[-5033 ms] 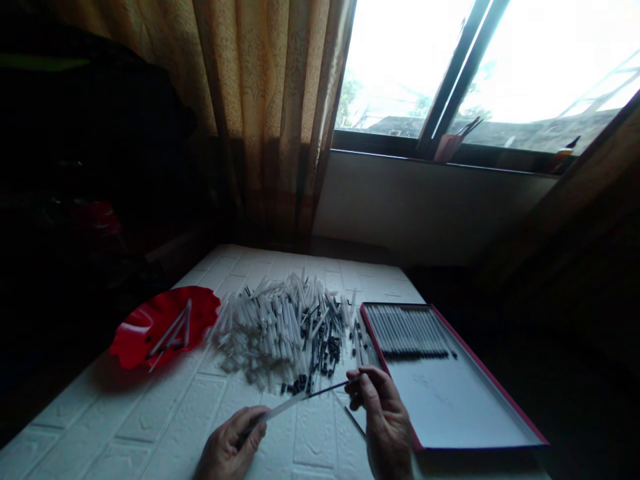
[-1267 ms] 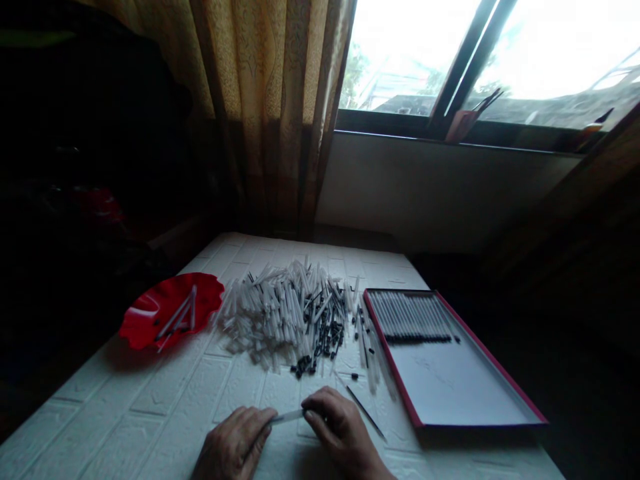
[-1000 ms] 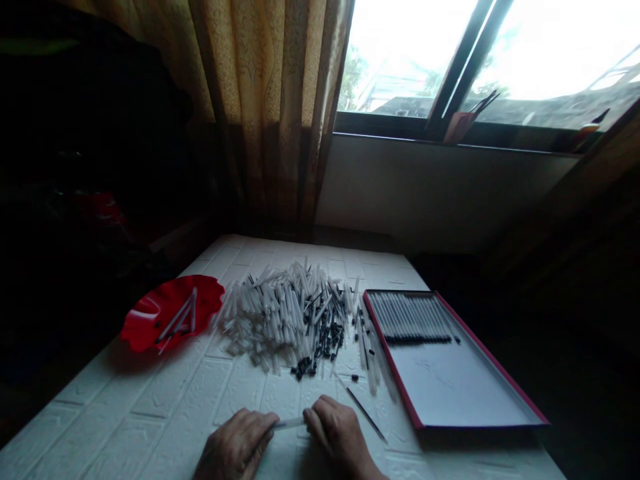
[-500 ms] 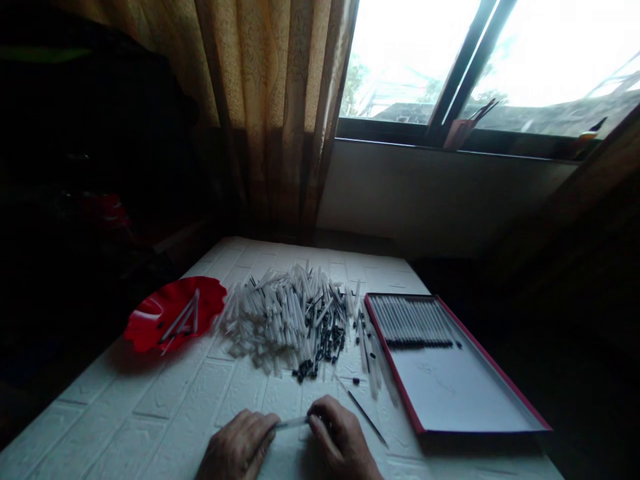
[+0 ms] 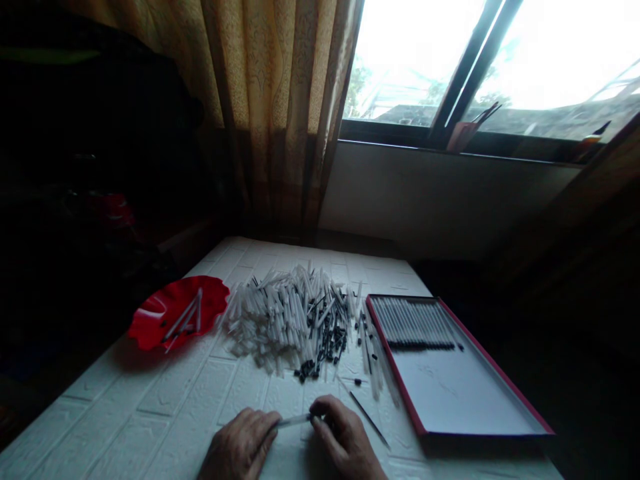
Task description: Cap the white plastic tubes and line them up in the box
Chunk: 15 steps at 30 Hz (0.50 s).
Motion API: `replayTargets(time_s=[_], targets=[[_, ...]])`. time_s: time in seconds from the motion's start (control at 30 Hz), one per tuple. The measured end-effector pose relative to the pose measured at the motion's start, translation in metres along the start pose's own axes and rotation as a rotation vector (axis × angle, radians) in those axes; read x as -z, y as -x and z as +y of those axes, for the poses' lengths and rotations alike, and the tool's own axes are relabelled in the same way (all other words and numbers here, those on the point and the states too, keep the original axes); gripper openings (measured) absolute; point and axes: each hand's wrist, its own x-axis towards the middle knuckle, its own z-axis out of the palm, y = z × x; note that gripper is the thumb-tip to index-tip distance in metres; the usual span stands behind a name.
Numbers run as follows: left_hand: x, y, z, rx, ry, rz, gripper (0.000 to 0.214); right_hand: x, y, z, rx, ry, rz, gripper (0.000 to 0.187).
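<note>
A clear pen with a dark tip (image 5: 294,421) lies level between my two hands, low over the near part of the table. My left hand (image 5: 243,443) is closed around its left end. At its right end, the thumb and fingers of my right hand (image 5: 345,437) pinch the dark part, which they mostly hide. A thin dark ink refill (image 5: 369,419) lies on the table just right of my right hand. Beyond my hands spreads a large heap of clear pen barrels and black pen parts (image 5: 293,320). One small black cap (image 5: 357,382) sits apart, in front of the heap.
To the right is a shallow red-edged box (image 5: 475,407) with a row of pens (image 5: 415,320) along its far side. A red wavy-rimmed bowl (image 5: 150,323) with a few pen parts stands left on the white brick-patterned table (image 5: 165,393). Curtains and a window are behind.
My hands keep the same hold on the pen, and slightly more of its dark end shows beside my right fingers. The whole view has shifted a little.
</note>
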Motion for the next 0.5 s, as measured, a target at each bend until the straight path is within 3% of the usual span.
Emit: replayTargets(time_s=[0.3, 0.5], targets=[[0.0002, -0.0027, 0.0003, 0.003, 0.035, -0.012, 0.029, -0.0092, -0.0007, 0.0068, -0.096, 0.178, 0.008, 0.041], [-0.0008, -0.0009, -0.0007, 0.003, 0.019, 0.005, 0.029, -0.0021, 0.0015, 0.0020, -0.023, 0.003, -0.001, 0.017]])
